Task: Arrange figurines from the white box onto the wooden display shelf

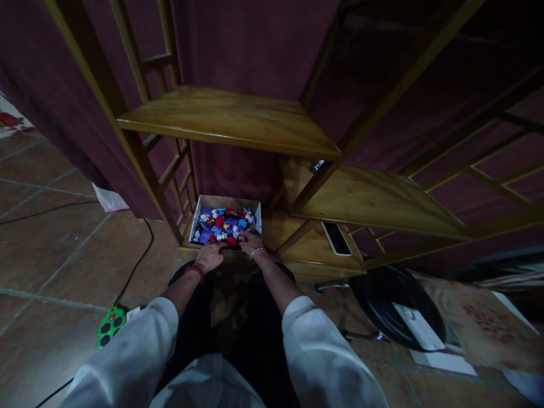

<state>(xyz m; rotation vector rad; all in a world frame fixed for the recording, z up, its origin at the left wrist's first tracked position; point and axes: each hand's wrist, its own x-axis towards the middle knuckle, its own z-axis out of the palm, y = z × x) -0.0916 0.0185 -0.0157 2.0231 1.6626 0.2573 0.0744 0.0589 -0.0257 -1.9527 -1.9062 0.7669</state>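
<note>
A white open box stands on the bottom shelf, filled with several small figures in blue, red, white and black. Over its front edge my left hand, with a red bead bracelet, has its fingers drawn together near a dark piece. At the front right corner my right hand, wearing a silver bangle, reaches in with its fingers closed among the figures. What either set of fingertips holds is too small and dim to make out.
Above the box is a wooden shelf, with slanted posts around it. A white-rimmed dark tray lies on the shelf to the right. A black round stool stands right. A green power strip with a cable lies on the tiled floor.
</note>
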